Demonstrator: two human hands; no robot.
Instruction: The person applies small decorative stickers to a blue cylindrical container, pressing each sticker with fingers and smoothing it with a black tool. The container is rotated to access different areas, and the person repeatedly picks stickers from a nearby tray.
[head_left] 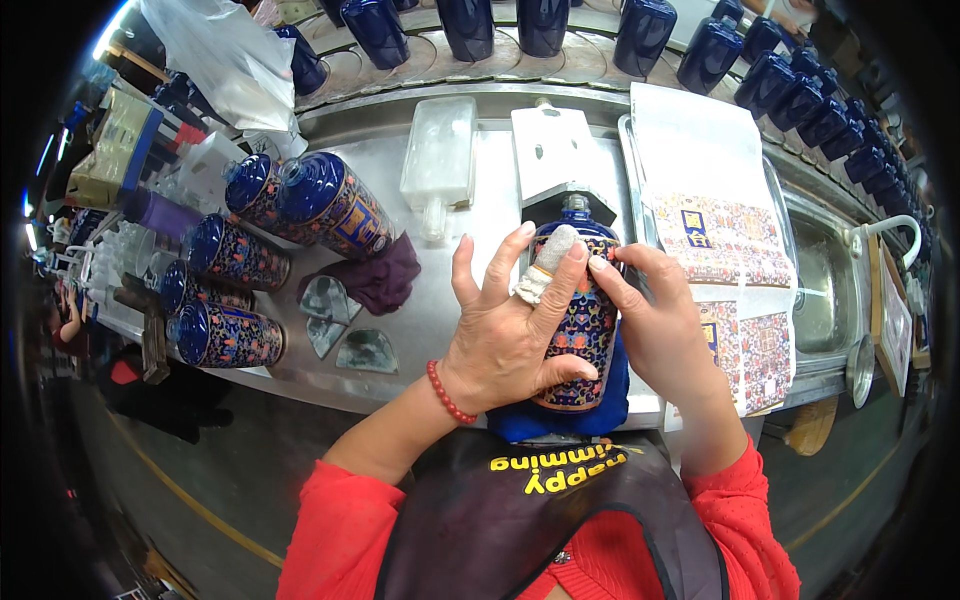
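A dark blue bottle with a colourful flower pattern lies in front of me, neck pointing away, its base over a blue cloth. Its neck is at a grey block-like rest. My left hand lies across the bottle with fingers spread; one finger wears a whitish cloth cover, and the thumb touches the bottle's lower part. My right hand is at the bottle's upper right side, thumb on the surface and index bent at the edge. Whether a thin film lies under these fingertips is hard to tell.
Several patterned blue bottles stand at the left beside a purple cloth and flat scraper-like pieces. Printed pattern sheets lie at the right, near a sink and tap. Plain blue bottles line a conveyor behind.
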